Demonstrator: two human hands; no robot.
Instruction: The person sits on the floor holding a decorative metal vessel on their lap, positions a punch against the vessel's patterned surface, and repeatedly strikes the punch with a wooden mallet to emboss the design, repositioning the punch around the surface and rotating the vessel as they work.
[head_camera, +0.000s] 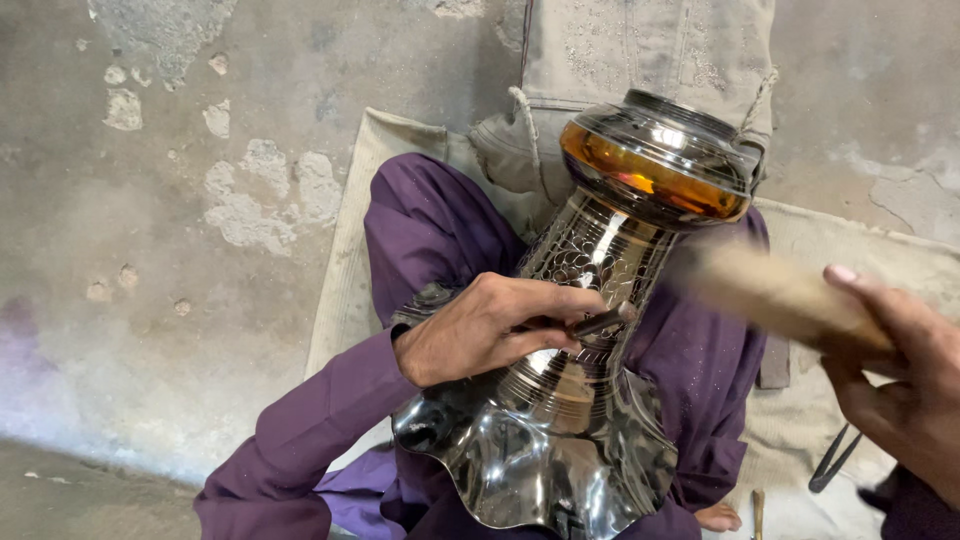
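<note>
Across the lap, on purple trousers (430, 230), lies a polished metal vessel (570, 400), rim pointing away and wavy flared base nearest the camera. The left hand (480, 325) rests on its patterned neck, fingers closed around a thin dark punch (597, 322) whose tip touches the metal. The right hand (900, 375) grips a wooden mallet (775, 290) (blurred), raised beside the vessel. An amber reflection bands the bulbous top. Dark tongs (832, 460) lie on the beige mat (870, 250).
</note>
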